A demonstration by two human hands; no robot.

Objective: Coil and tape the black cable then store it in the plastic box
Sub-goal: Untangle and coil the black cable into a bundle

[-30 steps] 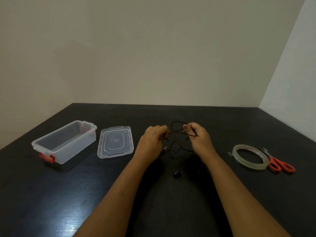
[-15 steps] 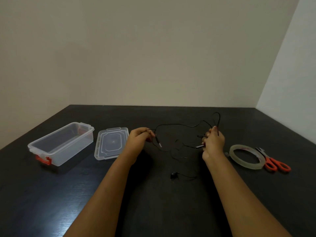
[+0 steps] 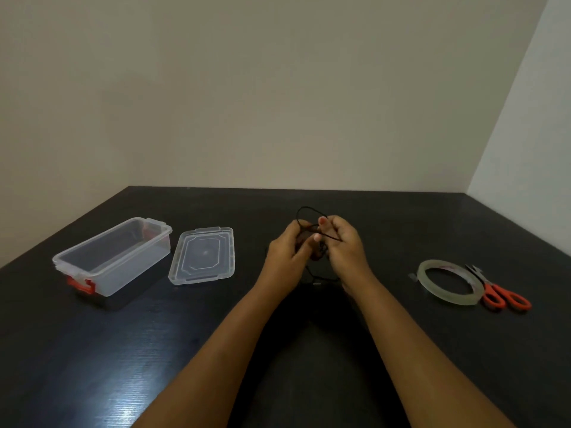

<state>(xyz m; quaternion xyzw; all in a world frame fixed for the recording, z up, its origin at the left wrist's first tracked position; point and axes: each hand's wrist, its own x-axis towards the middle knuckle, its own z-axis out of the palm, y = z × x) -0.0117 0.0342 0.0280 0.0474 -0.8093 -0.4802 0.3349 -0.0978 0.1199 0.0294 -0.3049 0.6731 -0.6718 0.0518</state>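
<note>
— Where's the black cable [image 3: 309, 211]?

— Pinched between my left hand [image 3: 285, 253] and right hand [image 3: 346, 245], both closed on it above the dark table [image 3: 92, 350], thin loops poking out on top.

— And the plastic box [image 3: 112, 257]?

— Clear, lidless, nothing inside; its lid [image 3: 202, 256] lies flat just beside it.

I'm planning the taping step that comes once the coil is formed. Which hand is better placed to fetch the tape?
Probably the right hand. The clear roll of tape lies on the dark table to its right, beside the orange-handled scissors. The left hand could keep pinching the thin black cable.
</note>
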